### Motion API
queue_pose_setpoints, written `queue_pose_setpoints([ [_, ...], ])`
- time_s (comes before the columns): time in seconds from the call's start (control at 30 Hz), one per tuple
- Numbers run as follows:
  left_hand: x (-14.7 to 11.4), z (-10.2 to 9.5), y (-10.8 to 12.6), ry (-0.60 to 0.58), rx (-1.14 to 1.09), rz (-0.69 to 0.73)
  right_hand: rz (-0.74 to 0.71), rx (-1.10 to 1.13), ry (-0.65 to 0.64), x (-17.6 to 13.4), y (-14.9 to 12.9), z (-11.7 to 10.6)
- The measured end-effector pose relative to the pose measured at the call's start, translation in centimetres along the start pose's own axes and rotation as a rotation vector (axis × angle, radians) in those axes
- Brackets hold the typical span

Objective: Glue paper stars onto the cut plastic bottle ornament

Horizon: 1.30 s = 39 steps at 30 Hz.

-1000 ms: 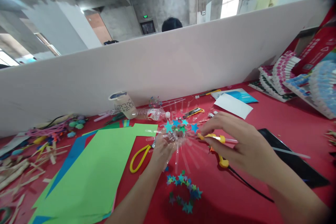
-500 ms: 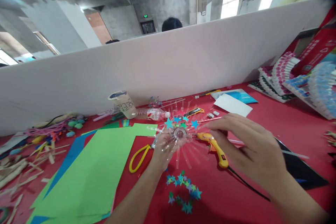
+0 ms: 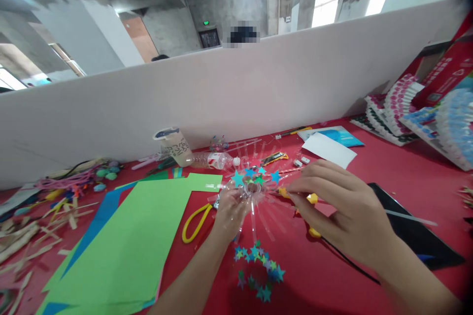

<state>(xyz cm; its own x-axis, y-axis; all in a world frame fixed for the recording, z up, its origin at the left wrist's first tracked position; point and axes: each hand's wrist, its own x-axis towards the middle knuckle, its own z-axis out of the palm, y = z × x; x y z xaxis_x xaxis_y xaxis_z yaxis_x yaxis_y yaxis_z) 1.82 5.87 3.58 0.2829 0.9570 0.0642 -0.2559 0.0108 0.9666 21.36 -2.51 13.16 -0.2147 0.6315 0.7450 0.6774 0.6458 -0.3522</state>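
Note:
My left hand (image 3: 229,211) is closed around a cut clear plastic bottle piece (image 3: 254,189), its many thin strips fanned outward. Blue and green stars (image 3: 237,178) sit on the strips along its far side. My right hand (image 3: 343,202) hovers just right of the strips, thumb and forefinger pinched together; whatever is between them is too small to make out. Beneath those fingers lies a yellow hot glue gun (image 3: 314,233), partly covered by the hand, its black cord trailing right. Small loose stars (image 3: 264,260) are scattered on the red table nearer me.
Yellow-handled scissors (image 3: 195,224) and green paper sheets (image 3: 125,236) lie left. Behind are a plastic bottle (image 3: 212,160), a paper cup (image 3: 173,145) and a utility knife (image 3: 275,158). A black tablet-like panel (image 3: 414,231) lies right; a white partition (image 3: 221,93) stands behind.
My right hand has shifted slightly left and now covers more of the glue gun. The bottle piece has tilted a little in my left hand.

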Motion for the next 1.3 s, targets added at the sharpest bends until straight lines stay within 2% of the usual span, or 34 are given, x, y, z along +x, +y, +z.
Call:
queue_pose_setpoints([
  [0.1,-0.3,0.5,0.6,0.027,0.004,-0.027,-0.067,-0.054,0.021,0.1,-0.1,0.1],
  [0.27,-0.6,1.5,1.5,-0.023,0.000,-0.041,-0.085,-0.147,0.038,0.1,-0.1,0.5],
  [0.6,-0.7,1.4,1.3,-0.081,0.007,-0.037,-0.227,-0.307,0.141,-0.3,0.5,1.2],
  [0.77,-0.6,1.6,1.6,-0.024,0.032,-0.047,-0.145,-0.262,0.187,-0.5,0.0,0.8],
  [1.03,-0.6,1.6,1.4,0.014,-0.064,-0.079,-0.152,-0.252,0.159,-0.3,-0.2,1.4],
  [1.17,-0.6,1.7,1.0,0.059,-0.116,-0.085,-0.024,-0.196,0.155,-0.1,0.0,1.3],
  [1.3,-0.5,1.3,0.3,0.046,-0.105,-0.086,0.178,-0.047,0.016,-0.1,0.2,1.2],
])
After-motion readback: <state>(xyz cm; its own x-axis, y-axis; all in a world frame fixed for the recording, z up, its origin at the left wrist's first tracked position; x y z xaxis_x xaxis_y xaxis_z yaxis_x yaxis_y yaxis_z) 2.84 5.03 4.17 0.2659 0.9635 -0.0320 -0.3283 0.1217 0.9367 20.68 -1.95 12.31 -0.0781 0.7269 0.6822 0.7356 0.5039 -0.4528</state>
